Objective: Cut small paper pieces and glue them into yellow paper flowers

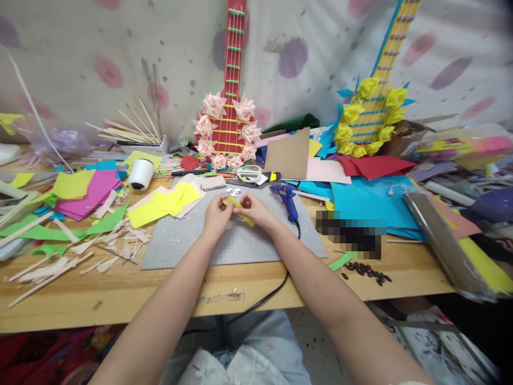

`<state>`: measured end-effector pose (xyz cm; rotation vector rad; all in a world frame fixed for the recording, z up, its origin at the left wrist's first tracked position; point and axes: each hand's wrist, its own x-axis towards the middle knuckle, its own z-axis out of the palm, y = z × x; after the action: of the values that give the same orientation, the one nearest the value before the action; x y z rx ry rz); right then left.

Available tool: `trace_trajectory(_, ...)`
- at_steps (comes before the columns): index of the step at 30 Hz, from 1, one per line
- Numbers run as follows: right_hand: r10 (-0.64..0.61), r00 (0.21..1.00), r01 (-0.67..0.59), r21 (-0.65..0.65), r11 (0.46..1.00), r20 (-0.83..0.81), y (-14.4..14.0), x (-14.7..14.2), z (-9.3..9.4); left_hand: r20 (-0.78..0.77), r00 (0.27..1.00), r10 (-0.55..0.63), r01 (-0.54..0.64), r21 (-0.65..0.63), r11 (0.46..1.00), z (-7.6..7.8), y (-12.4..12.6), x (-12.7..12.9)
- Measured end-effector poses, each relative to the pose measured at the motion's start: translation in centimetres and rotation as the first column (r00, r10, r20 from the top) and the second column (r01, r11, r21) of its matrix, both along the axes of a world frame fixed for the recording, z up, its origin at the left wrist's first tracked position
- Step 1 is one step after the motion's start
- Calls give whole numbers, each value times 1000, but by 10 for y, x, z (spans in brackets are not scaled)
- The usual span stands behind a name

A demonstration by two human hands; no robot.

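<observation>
Over the grey cutting mat (180, 243), my left hand (217, 213) and my right hand (253, 208) meet at a small piece of yellow paper (237, 203). Both hands pinch it between fingertips, and its lower corner (249, 221) pokes out under my right hand. Several yellow paper sheets (164, 206) lie on the mat's far left corner. A blue glue gun (287, 200) rests just right of my right hand, its black cord running off the table's front edge.
Scissors (247, 173) and a white roll (140, 174) lie behind the mat. A red paper guitar with pink flowers (226, 125) and a blue one with yellow flowers (371, 115) lean on the wall. Coloured paper (86, 192), wooden strips (60, 264) and dark seeds (366, 271) cover the table.
</observation>
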<state>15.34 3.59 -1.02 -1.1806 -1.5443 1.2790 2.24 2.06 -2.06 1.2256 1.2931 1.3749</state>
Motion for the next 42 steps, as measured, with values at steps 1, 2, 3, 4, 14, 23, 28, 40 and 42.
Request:
trace_trajectory(1,29,998,-31,-46,998,-48,0,1,2,57,998,7,-6,-6,1000,1,-1,0)
trace_trajectory(2,49,995,-57,-90,994,-87,0,3,3,100,995,17,-15,-16,1000,3,-2,0)
trace_trajectory(3,61,991,-76,-130,989,-115,0,4,4,133,991,23,-20,-28,999,4,-3,0)
trace_trajectory(4,65,989,-86,-162,983,-132,0,6,5,157,987,23,-18,-38,999,5,-4,1)
trace_trajectory(14,9,995,-29,-196,980,-103,4,13,5,214,976,32,-23,-44,999,7,-3,-3)
trace_trajectory(23,91,996,-91,54,994,-2,2,8,12,188,976,107,-113,22,993,2,2,6)
trace_trajectory(28,85,996,-85,-19,996,30,1,10,11,216,976,39,-45,22,999,4,-1,8)
trace_trajectory(40,-31,964,-1,121,993,266,3,2,-1,40,995,88,-90,28,996,-3,5,8)
trace_trajectory(42,-75,947,29,148,989,313,4,3,0,-40,995,87,-85,40,996,-2,6,5)
